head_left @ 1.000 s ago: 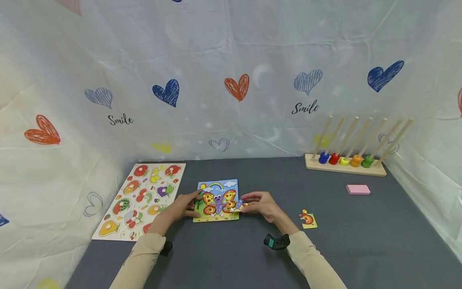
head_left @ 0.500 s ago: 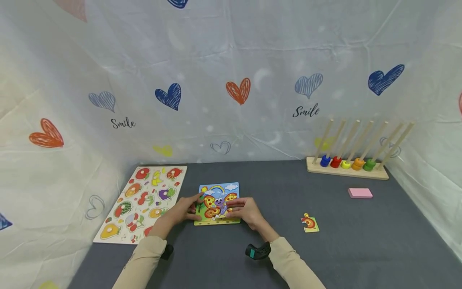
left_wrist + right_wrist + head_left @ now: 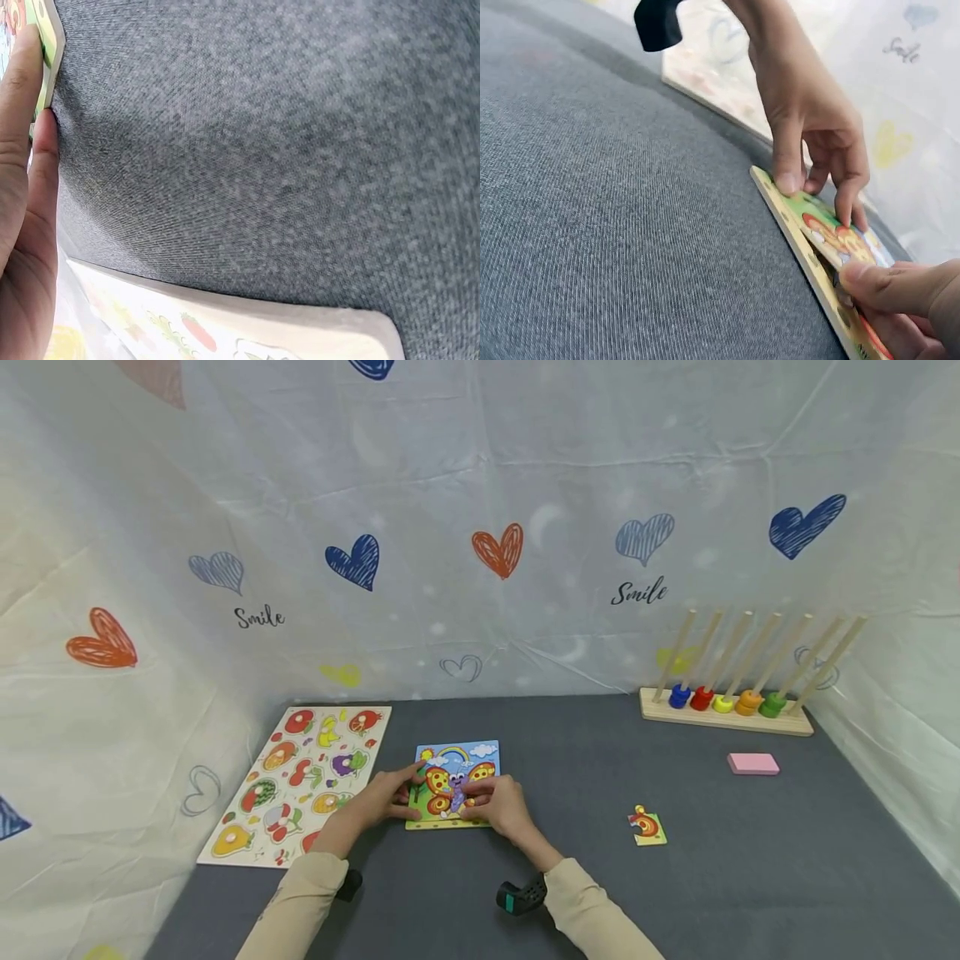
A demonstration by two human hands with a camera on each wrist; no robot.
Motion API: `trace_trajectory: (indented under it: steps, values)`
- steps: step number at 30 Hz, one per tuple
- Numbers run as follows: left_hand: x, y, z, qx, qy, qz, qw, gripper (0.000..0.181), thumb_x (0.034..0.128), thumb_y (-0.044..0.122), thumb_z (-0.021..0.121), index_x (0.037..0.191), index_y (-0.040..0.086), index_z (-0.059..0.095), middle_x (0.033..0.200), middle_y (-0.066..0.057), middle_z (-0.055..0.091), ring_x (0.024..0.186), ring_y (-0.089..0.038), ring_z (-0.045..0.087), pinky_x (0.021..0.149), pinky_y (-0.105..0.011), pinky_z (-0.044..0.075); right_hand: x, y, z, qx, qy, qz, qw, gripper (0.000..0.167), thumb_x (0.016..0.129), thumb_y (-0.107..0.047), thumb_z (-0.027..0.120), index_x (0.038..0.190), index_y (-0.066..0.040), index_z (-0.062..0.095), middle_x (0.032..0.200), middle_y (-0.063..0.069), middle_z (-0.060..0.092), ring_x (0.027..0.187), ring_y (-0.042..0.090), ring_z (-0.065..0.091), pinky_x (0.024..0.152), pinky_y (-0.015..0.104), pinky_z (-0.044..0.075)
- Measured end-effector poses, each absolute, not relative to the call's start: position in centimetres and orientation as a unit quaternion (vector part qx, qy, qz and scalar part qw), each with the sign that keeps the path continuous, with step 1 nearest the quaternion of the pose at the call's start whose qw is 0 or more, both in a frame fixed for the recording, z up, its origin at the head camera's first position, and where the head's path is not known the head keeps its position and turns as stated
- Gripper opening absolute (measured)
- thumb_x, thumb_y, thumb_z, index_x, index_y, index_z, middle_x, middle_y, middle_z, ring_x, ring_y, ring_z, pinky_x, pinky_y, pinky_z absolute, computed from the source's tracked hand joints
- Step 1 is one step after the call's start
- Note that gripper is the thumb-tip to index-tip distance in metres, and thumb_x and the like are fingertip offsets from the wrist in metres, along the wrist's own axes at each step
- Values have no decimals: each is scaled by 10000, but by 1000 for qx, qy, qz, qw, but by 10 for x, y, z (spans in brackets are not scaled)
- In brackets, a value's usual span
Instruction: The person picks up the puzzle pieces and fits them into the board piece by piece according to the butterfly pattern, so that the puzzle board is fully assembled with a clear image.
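Note:
A butterfly jigsaw puzzle board point(image 3: 468, 752) lies on the dark cloth in the head view. My left hand point(image 3: 382, 797) holds its left side, thumb near the lower corner and other fingers on the picture and edge. Over the board's lower right part, my right hand point(image 3: 498, 806) pinches a puzzle piece point(image 3: 831, 241) with the thumb on top. In the right wrist view that piece tilts, its near edge raised above the frame. The right fingers hide part of it. Another puzzle piece point(image 3: 648, 827), yellow with an orange swirl, lies apart to the right.
A white fruit-picture board point(image 3: 258, 822) lies left of the left hand. At the back right stands a wooden peg rack point(image 3: 723, 717) with coloured rings. In front of it sits a pink block point(image 3: 753, 764). A white curtain with hearts point(image 3: 420, 635) surrounds the table.
My right hand has moved left from the board's right edge, carrying the puzzle piece over the lower right of the picture. My left hand has stayed at the board's left side.

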State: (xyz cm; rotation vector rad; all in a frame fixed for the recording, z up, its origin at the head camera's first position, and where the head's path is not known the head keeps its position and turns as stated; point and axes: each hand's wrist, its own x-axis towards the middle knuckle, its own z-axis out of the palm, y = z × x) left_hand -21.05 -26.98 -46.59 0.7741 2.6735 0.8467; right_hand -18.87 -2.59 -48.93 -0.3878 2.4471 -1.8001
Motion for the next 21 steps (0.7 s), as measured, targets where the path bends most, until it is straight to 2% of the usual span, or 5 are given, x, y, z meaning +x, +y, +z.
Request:
trace_trajectory:
  steps: [6,16,21]
  values:
    - [-211,-269,-467,261,912,294,118,785,810,112,758,1453,-56,341,1201,-141,616,745,-124,469,698,-270,424,-187,-28,-489,-141,836,-531,-4,274,685,-46,856,944,-26,769,787,63,710,688,134,628,584,222,487]
    - [-212,-269,-468,258,916,284,118,783,816,133,757,1455,-50,343,1206,-123,624,761,-119,471,715,-268,425,-185,-28,-485,-156,852,-500,-22,311,648,-30,874,936,3,761,795,79,709,667,112,590,563,214,461]
    - [-212,-268,-467,255,916,285,121,785,820,125,753,1460,-49,332,1215,-129,615,779,-130,472,735,-282,429,-187,-28,-483,-148,847,-510,-6,349,634,-7,876,957,21,748,766,71,690,647,83,577,558,206,469]
